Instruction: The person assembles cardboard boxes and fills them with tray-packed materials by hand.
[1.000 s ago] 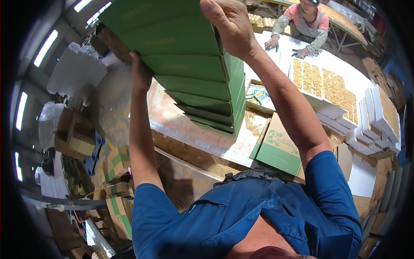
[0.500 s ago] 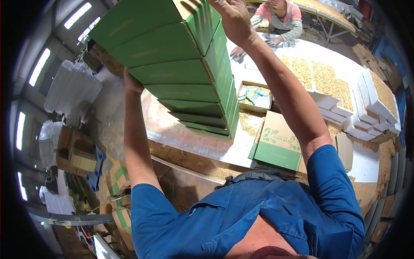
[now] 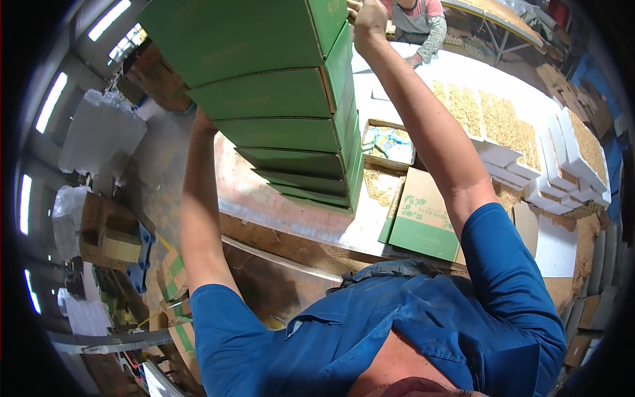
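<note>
A tall stack of green cardboard boxes [image 3: 278, 92] rises in front of me, its top cut off by the upper edge of the picture. My left hand [image 3: 206, 122] is against the stack's left side, its fingers hidden behind the boxes. On the other side, my right hand [image 3: 370, 21] is at the right edge of an upper box, fingers bent against it and partly cropped. The lower boxes sit unevenly, with dark gaps between some of them. The stack stands on a pale worktable [image 3: 317, 231].
Right of the stack are an open tray [image 3: 389, 145] of small packets and a flat green-and-tan carton [image 3: 423, 221]. White blocks [image 3: 572, 155] and blocks topped with tan granules [image 3: 499, 116] stand farther right. A co-worker's sleeved arm [image 3: 433, 40] reaches in at the far side. Cartons [image 3: 109, 231] lie left.
The upper boxes have shifted right and up in the picture. My right hand has moved right and its fingers are now bent. The co-worker's hands have moved toward the picture's top.
</note>
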